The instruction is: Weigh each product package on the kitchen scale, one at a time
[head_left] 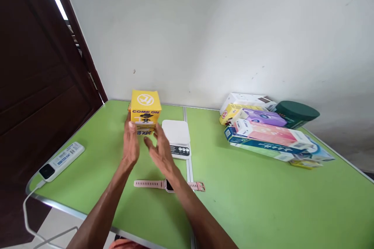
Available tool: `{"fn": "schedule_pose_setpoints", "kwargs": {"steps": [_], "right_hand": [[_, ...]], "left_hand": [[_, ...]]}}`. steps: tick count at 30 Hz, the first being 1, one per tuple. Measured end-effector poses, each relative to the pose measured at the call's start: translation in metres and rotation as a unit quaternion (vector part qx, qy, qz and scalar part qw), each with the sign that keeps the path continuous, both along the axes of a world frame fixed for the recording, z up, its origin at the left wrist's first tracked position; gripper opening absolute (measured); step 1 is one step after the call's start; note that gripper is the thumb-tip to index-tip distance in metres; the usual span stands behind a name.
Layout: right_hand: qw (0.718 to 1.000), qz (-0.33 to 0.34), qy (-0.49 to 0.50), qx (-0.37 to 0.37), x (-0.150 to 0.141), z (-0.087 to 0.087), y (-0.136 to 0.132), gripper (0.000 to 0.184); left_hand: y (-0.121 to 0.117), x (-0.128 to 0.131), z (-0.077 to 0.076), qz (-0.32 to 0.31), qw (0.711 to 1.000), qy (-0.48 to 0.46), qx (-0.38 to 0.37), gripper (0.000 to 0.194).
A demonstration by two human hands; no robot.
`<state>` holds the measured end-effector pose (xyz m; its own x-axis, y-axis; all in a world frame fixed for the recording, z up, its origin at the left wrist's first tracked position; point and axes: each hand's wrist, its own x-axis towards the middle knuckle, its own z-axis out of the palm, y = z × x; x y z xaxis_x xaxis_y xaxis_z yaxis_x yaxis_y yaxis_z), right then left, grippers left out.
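Note:
A yellow cube box point(145, 111) printed "COME ON" stands on the green table point(248, 198) near the far left. My left hand point(130, 144) reaches toward its left side, fingers stretched out, fingertips at the box's lower left corner. My right hand point(159, 151) is in front of the box, palm facing left, fingers spread, holding nothing. A white kitchen scale point(177, 138) sits just right of the box. A pink smartwatch point(169, 185) lies flat under my right forearm.
A white power strip point(60, 161) with a cable lies at the table's left edge. Several product boxes point(263, 134) and a dark green lid point(296, 112) are piled at the far right. A dark wooden door point(35, 70) stands to the left, a white wall behind.

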<state>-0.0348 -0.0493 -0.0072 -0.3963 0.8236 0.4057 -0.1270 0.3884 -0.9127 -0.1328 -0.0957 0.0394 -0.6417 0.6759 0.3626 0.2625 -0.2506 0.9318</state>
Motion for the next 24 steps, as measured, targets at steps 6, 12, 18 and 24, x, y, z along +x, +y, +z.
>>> {"fn": "schedule_pose_setpoints", "kwargs": {"steps": [6, 12, 18, 24], "right_hand": [[0.984, -0.153, -0.063, 0.066, 0.074, 0.002, 0.042, 0.073], [0.973, -0.202, -0.104, 0.046, 0.109, -0.021, 0.057, 0.067], [0.976, -0.196, -0.090, 0.020, 0.107, -0.039, 0.060, 0.067], [0.980, -0.178, -0.079, 0.024, 0.114, -0.042, 0.064, 0.062]], "left_hand": [[0.044, 0.063, -0.009, -0.117, 0.990, -0.061, 0.044, 0.092], [0.069, 0.085, -0.031, -0.165, 0.981, -0.098, 0.016, 0.085], [0.077, 0.082, -0.044, -0.181, 0.978, -0.102, 0.001, 0.083], [0.075, 0.066, -0.056, -0.179, 0.981, -0.076, -0.001, 0.084]]}}
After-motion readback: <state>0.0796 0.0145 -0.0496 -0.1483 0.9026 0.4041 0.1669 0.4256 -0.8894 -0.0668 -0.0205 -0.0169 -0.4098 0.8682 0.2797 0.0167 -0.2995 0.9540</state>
